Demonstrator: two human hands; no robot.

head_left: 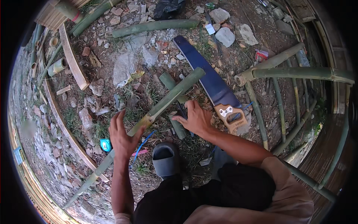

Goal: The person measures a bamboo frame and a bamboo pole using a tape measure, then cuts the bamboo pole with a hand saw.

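A long green bamboo pole (169, 100) slants from the lower left up to the centre, its far end crossing a shorter bamboo piece (180, 128) beneath it. My left hand (125, 136) grips the pole near a node, thumb on one side and fingers on the other. Right of the pole, my right hand (197, 118) hovers over the short piece, thumb and index finger apart. Between them shows a slim dark object, its kind unclear; the other fingers are partly hidden. A handsaw with a dark blue blade (209, 74) and wooden handle (233, 117) lies right of the pole.
A teal tape measure (105, 145) rests on the stony ground left of my left hand. Blue strips (143, 145) lie near my sandal (165, 160). A bamboo frame (279, 71) stands at right. Another bamboo length (154, 27) lies far ahead, and split strips (72, 59) curve along the left.
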